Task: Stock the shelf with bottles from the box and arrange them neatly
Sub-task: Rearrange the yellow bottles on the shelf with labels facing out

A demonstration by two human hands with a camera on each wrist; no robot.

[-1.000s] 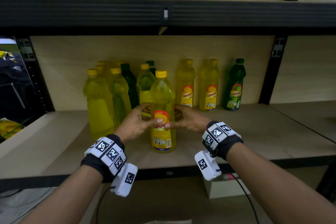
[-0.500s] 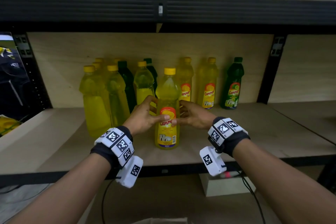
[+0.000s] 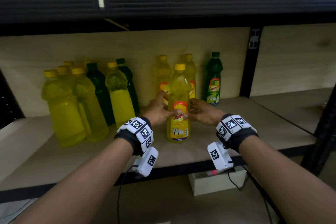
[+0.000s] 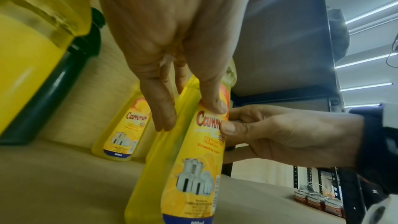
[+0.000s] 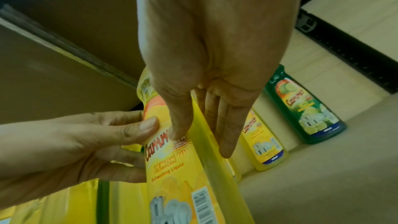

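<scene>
A yellow Cammer lemon bottle (image 3: 179, 100) stands upright on the wooden shelf (image 3: 254, 125), in front of two like yellow bottles (image 3: 162, 76) at the back wall. My left hand (image 3: 160, 110) and right hand (image 3: 198, 112) hold it from either side, thumbs on the front label and fingers reaching behind. The left wrist view shows my left hand (image 4: 189, 113) pinching the bottle (image 4: 193, 168), with the right hand (image 4: 280, 134) opposite. The right wrist view shows my right hand (image 5: 200, 139) on the bottle (image 5: 172, 168) and the left hand (image 5: 86, 142) beside it.
A green Cammer bottle (image 3: 213, 82) stands at the back right. A cluster of several yellow bottles (image 3: 61, 107) and dark green bottles (image 3: 99, 92) fills the shelf's left. A black upright post (image 3: 251, 63) bounds the bay; a black beam (image 3: 163, 3) runs overhead. A white box (image 3: 216, 182) sits below.
Both hands have slid the held yellow bottle to the right and deeper, from beside the left cluster to in front of the two back yellow bottles.
</scene>
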